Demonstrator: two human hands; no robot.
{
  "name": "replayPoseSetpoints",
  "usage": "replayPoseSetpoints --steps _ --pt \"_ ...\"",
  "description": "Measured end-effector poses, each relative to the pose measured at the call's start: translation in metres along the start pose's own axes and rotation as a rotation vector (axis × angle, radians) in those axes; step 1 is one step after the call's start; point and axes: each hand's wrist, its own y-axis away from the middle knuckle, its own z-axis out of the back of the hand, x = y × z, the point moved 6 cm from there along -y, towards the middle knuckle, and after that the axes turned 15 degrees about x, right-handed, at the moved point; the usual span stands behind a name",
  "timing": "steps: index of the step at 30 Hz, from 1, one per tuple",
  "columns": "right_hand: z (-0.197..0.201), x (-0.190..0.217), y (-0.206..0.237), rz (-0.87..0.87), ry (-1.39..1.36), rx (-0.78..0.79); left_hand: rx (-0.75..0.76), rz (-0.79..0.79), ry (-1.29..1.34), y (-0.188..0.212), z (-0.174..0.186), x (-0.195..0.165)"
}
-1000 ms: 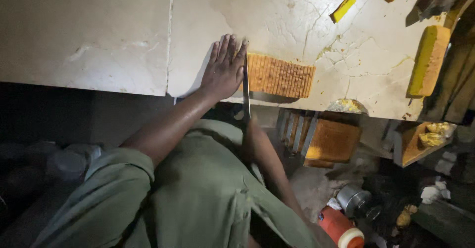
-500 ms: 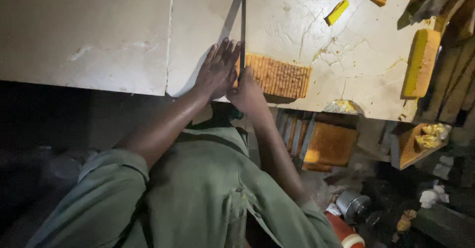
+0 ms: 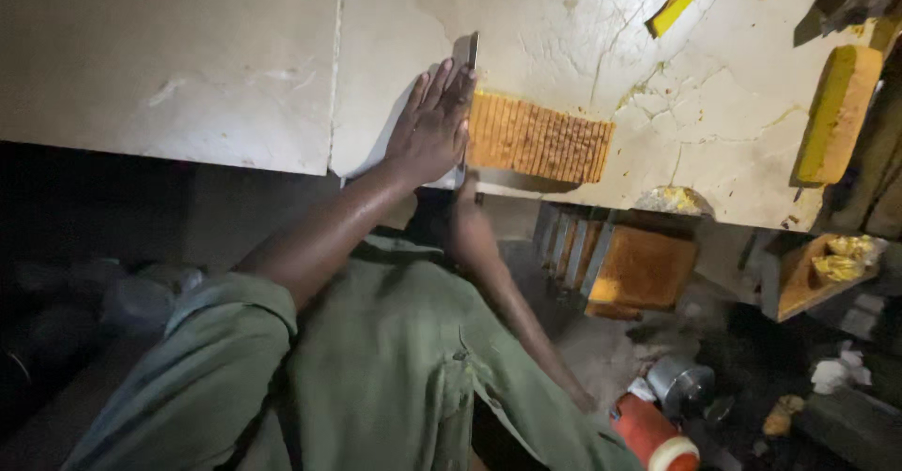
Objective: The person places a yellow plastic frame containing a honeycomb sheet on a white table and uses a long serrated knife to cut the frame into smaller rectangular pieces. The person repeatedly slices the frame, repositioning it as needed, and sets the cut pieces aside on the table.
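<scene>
Head view: the left hand (image 3: 430, 131) is laid flat and open, fingers stretched, on the broad side of a long metal blade (image 3: 467, 58) whose tip is seen just past the fingertips. Nothing is clasped by it; the blade is only pressed down and steadied against the left end of a yellow-brown slab (image 3: 538, 138), scored into narrow strips, which lies near the front edge of the pale cracked worktop (image 3: 235, 58). The right hand (image 3: 468, 206) is mostly hidden below the table edge and behind the left wrist, so whether it is closed on the blade's handle cannot be told (the handle itself is not seen).

Farther out, a small yellow offcut (image 3: 671, 10) is left on the worktop, well apart from the slab, and a larger yellow block (image 3: 833, 114) is stood at the right edge. Below the table, an orange board (image 3: 642, 269) is propped among slats.

By judgement, the main risk is to the flat hand: should the blade slip or twist sideways under pressure, the fingertips beside the edge could be cut. The slab, being close to the table's front edge, could also be pushed off or crumbled.
</scene>
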Motion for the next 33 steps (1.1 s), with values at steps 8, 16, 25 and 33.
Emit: replayPoseSetpoints --steps 8,16,25,33 --pt "0.063 0.032 0.016 0.284 -0.073 -0.366 -0.103 0.094 0.038 0.016 0.003 0.011" --pt "0.019 0.034 0.005 0.131 -0.142 -0.233 -0.089 0.091 0.024 0.012 0.001 0.009" --pt "-0.004 0.017 0.036 0.016 -0.21 0.079 -0.073 0.077 -0.047 0.013 -0.004 0.007" --pt "-0.024 0.005 0.01 0.148 -0.098 -0.055 -0.007 0.129 -0.007 0.01 -0.017 0.011"
